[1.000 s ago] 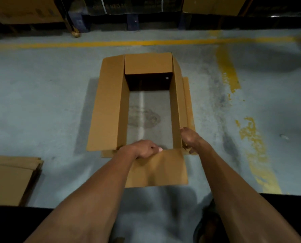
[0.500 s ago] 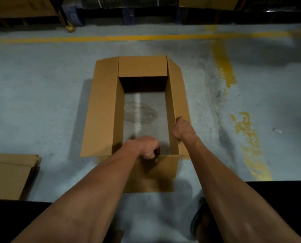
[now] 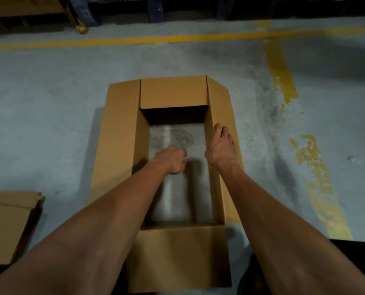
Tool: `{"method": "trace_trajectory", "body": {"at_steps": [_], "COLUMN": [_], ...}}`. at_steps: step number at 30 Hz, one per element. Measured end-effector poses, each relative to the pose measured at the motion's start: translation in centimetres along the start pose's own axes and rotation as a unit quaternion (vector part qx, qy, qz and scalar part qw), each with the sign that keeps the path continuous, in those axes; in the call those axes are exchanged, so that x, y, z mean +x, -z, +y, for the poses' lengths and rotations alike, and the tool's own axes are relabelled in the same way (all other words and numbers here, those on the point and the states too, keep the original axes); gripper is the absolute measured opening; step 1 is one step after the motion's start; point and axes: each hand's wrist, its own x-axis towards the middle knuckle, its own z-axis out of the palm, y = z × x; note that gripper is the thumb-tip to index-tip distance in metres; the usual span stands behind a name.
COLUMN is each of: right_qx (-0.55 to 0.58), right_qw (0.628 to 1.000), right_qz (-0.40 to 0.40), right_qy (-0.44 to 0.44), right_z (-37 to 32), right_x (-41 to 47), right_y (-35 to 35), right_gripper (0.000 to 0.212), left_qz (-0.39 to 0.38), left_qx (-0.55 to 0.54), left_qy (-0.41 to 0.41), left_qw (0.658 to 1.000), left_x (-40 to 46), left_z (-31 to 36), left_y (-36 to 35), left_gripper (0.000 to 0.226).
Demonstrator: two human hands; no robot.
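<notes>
Free room inside open-top box; flaps round rim, cardboard stack far left.

The cardboard box stands open in the middle of the floor, which shows through its inside. Its four flaps are spread outward: the far flap, the near flap and one on each side. The left hand is inside the box, above the floor. The right hand lies on the box's right wall. A stack of flattened cardboard lies on the floor to the near left, apart from the box. A painted line crosses the floor beyond the box, with racking behind it.
</notes>
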Motion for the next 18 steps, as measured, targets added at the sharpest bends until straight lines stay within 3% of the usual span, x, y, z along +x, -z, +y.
{"method": "trace_trajectory", "body": {"at_steps": [4, 9, 11, 15, 18], "right_qx": [0.014, 0.062, 0.094, 0.098, 0.084], "right_qw": [1.000, 0.997, 0.994, 0.994, 0.996], "right_qz": [0.011, 0.052, 0.052, 0.053, 0.037], "right_qy": [0.004, -0.019, -0.017, 0.006, 0.007], "right_z": [-1.3, -1.8, -2.1, -2.5, -2.2], "right_x": [4.2, 7.0, 7.2, 7.2, 7.3], "right_y": [-0.1, -0.9, -1.4, -2.1, -2.4], "right_gripper": [0.094, 0.075, 0.076, 0.091, 0.084], "left_qz": [0.067, 0.045, 0.102, 0.303, 0.309], "left_qx": [0.004, -0.027, -0.022, 0.031, 0.052], "left_qy": [0.042, 0.058, 0.053, 0.025, 0.026], "left_qw": [0.997, 0.997, 0.993, 0.952, 0.949], "left_x": [5.6, 10.4, 10.6, 10.6, 12.1], "left_z": [-1.2, -2.7, -3.0, -3.5, -4.0], "left_y": [2.9, 4.8, 5.5, 7.5, 10.8], "left_gripper": [0.063, 0.086, 0.086, 0.082, 0.094]}}
